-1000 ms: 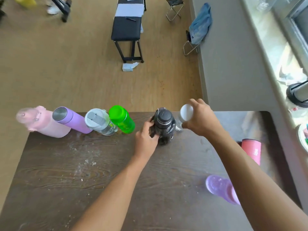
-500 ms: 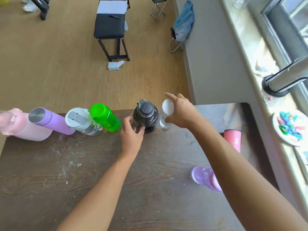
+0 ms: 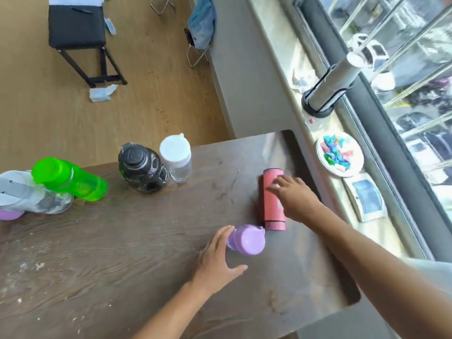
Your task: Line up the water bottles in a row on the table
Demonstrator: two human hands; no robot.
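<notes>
Along the far edge of the dark wooden table [image 3: 122, 253] stand a grey-lidded clear bottle [image 3: 27, 194], a green bottle [image 3: 71, 178], a black bottle [image 3: 143, 167] and a clear bottle with a white cap [image 3: 176, 156]. A purple bottle [image 3: 8, 214] shows only partly at the left edge. Nearer me stand a red bottle [image 3: 272, 199] and a light purple bottle [image 3: 247, 239]. My right hand [image 3: 297, 198] reaches onto the red bottle's right side, fingers spread over it. My left hand [image 3: 217, 259] is open, its fingers touching the light purple bottle's left side.
A window ledge [image 3: 318, 167] runs along the table's right side, holding a plate of coloured pieces [image 3: 338, 154], a white tray [image 3: 367, 200] and a grey cylinder [image 3: 329, 88]. On the wooden floor beyond stand a black bench [image 3: 77, 28] and a folding stool with blue cloth [image 3: 201, 20].
My left hand let go of the black bottle and my right hand let go of the white-capped bottle. Both hands came back toward me, to the light purple and red bottles. The view swung right.
</notes>
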